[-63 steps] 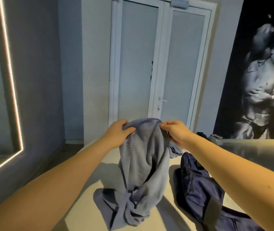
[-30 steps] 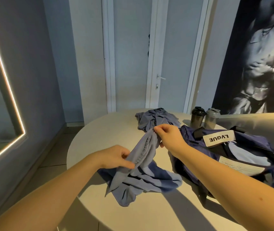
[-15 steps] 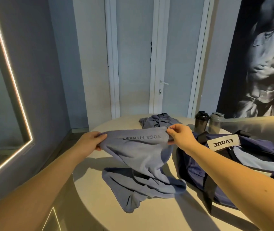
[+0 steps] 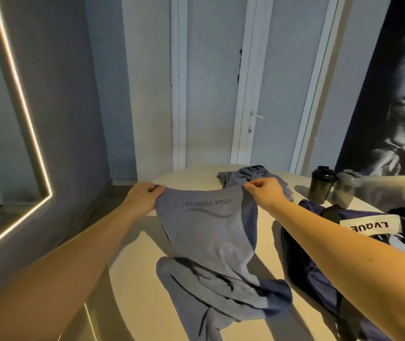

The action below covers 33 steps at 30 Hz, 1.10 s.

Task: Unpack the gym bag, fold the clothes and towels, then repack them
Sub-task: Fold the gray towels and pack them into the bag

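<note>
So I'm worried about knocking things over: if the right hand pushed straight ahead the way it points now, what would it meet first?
Probably the crumpled grey garment on the table just beyond the right hand. The two shaker bottles stand off to its right, likely clear; depth is uncertain.

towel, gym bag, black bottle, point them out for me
towel [image 4: 211, 232], head view, on its flat middle below the print
gym bag [image 4: 304, 269], head view, on its dark side panel
black bottle [image 4: 320, 187], head view, on its body
</note>
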Each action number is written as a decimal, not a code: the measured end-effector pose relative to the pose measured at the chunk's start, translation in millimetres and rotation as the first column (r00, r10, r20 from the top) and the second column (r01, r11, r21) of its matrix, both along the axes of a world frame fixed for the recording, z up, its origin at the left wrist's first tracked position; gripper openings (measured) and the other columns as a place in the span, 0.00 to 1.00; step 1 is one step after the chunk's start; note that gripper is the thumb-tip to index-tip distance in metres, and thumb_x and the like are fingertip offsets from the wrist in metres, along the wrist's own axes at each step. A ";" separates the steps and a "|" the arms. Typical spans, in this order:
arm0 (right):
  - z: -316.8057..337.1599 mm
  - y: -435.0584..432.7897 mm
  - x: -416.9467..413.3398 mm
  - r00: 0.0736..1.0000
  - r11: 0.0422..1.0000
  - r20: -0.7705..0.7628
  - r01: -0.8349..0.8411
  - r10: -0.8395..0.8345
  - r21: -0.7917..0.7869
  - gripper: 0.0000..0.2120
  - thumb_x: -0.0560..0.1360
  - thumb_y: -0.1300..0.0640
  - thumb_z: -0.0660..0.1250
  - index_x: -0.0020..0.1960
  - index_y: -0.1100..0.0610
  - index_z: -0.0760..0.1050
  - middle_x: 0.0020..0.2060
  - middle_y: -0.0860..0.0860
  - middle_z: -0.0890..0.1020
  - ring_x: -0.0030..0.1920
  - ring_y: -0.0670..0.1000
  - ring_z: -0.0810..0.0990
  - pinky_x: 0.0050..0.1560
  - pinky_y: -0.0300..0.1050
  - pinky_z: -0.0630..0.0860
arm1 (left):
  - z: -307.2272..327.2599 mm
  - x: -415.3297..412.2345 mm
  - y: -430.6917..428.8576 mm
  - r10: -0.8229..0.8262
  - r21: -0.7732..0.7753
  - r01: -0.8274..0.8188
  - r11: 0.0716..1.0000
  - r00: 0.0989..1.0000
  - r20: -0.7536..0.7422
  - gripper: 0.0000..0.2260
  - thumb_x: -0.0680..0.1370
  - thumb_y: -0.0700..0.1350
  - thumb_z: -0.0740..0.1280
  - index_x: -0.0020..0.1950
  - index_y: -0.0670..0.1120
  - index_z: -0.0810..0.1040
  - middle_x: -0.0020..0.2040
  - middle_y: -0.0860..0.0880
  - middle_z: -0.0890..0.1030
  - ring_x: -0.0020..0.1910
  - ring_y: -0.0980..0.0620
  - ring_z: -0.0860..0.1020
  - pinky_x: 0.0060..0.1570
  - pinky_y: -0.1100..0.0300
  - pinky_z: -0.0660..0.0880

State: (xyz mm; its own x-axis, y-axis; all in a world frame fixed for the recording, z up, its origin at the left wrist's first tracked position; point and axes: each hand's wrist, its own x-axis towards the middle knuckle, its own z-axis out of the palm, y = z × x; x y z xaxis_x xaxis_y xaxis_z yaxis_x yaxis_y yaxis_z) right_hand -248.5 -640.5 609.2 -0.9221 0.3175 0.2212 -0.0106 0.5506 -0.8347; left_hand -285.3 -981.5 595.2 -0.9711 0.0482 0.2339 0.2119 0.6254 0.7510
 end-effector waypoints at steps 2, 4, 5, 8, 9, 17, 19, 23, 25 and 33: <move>-4.8 -5.5 -29.7 0.999 0.999 -0.007 0.036 -0.036 -0.002 0.17 0.80 0.56 0.68 0.35 0.64 0.76 0.29 0.63 0.75 0.31 0.57 0.73 0.33 0.49 0.71 | -7.3 -27.8 2.9 0.084 -0.007 -0.085 0.996 0.995 -0.055 0.17 0.84 0.54 0.62 0.45 0.45 0.82 0.39 0.47 0.80 0.39 0.48 0.78 0.36 0.57 0.67; -11.1 -11.4 -60.0 0.998 0.997 -0.024 0.050 -0.051 -0.055 0.16 0.81 0.58 0.67 0.40 0.68 0.80 0.32 0.63 0.82 0.33 0.59 0.81 0.38 0.53 0.81 | -14.7 -56.4 7.7 0.146 0.029 -0.144 0.989 0.988 -0.060 0.15 0.84 0.53 0.63 0.47 0.45 0.82 0.41 0.48 0.81 0.40 0.47 0.78 0.38 0.56 0.68; -14.9 -15.0 -73.8 0.998 0.994 -0.027 0.046 -0.049 -0.102 0.14 0.82 0.59 0.66 0.46 0.69 0.82 0.36 0.62 0.83 0.36 0.59 0.83 0.41 0.54 0.83 | -19.2 -70.5 11.1 0.166 0.059 -0.164 0.985 0.985 -0.046 0.14 0.84 0.53 0.63 0.48 0.45 0.82 0.41 0.47 0.81 0.40 0.47 0.79 0.39 0.55 0.71; -38.1 -19.8 -115.8 0.999 0.995 -0.027 0.024 -0.027 -0.096 0.12 0.82 0.60 0.65 0.58 0.66 0.82 0.45 0.61 0.85 0.44 0.59 0.83 0.50 0.56 0.82 | -37.7 -107.6 24.5 0.204 0.209 -0.203 0.957 0.979 0.021 0.12 0.82 0.48 0.67 0.49 0.41 0.83 0.40 0.43 0.83 0.38 0.42 0.82 0.42 0.50 0.81; -47.9 -19.6 -127.3 1.000 0.999 -0.005 0.009 -0.010 -0.053 0.12 0.82 0.59 0.65 0.60 0.65 0.81 0.46 0.60 0.85 0.45 0.57 0.82 0.52 0.54 0.81 | -44.9 -116.7 29.8 0.196 0.278 -0.204 0.939 0.979 0.056 0.10 0.82 0.45 0.67 0.51 0.40 0.83 0.40 0.41 0.83 0.38 0.42 0.82 0.41 0.50 0.82; -104.0 -32.6 -123.5 0.959 0.974 0.227 -0.199 0.171 0.108 0.35 0.80 0.65 0.63 0.82 0.55 0.51 0.55 0.62 0.81 0.53 0.63 0.81 0.39 0.41 0.73 | -131.0 -126.9 47.9 -0.046 0.135 0.014 0.991 0.970 0.237 0.34 0.73 0.49 0.69 0.78 0.47 0.65 0.70 0.43 0.75 0.68 0.41 0.74 0.68 0.44 0.73; -110.0 -35.8 -113.4 0.960 0.979 0.235 -0.178 0.151 0.096 0.30 0.80 0.64 0.63 0.80 0.59 0.58 0.53 0.64 0.83 0.47 0.59 0.82 0.41 0.46 0.76 | -127.1 -99.0 52.1 -0.068 -0.008 0.071 0.997 0.976 0.206 0.33 0.69 0.52 0.66 0.75 0.47 0.70 0.68 0.42 0.76 0.66 0.41 0.76 0.65 0.44 0.75; -106.3 -52.9 -54.7 0.966 0.987 0.212 -0.160 0.150 0.032 0.19 0.80 0.62 0.66 0.70 0.63 0.74 0.60 0.58 0.82 0.60 0.56 0.81 0.64 0.51 0.76 | -127.1 -40.1 52.3 -0.143 -0.252 0.170 0.953 0.982 0.123 0.30 0.69 0.59 0.66 0.68 0.48 0.78 0.64 0.44 0.79 0.62 0.42 0.77 0.61 0.46 0.75; -103.6 -62.8 -6.0 0.974 0.986 0.159 -0.167 0.161 0.027 0.16 0.80 0.62 0.66 0.68 0.61 0.77 0.60 0.55 0.82 0.61 0.54 0.79 0.65 0.49 0.75 | -130.7 -2.0 48.5 -0.200 -0.308 0.226 0.924 0.973 0.114 0.27 0.72 0.57 0.69 0.69 0.47 0.77 0.66 0.46 0.78 0.64 0.43 0.75 0.63 0.46 0.73; -132.2 -91.7 192.7 0.985 0.976 -0.012 -0.167 0.170 0.141 0.10 0.74 0.63 0.72 0.47 0.48 0.79 0.45 0.43 0.77 0.49 0.41 0.76 0.49 0.30 0.70 | -152.0 130.7 23.5 -0.192 -0.361 0.194 0.912 0.981 0.040 0.20 0.79 0.55 0.65 0.68 0.47 0.76 0.66 0.51 0.76 0.65 0.47 0.72 0.65 0.51 0.70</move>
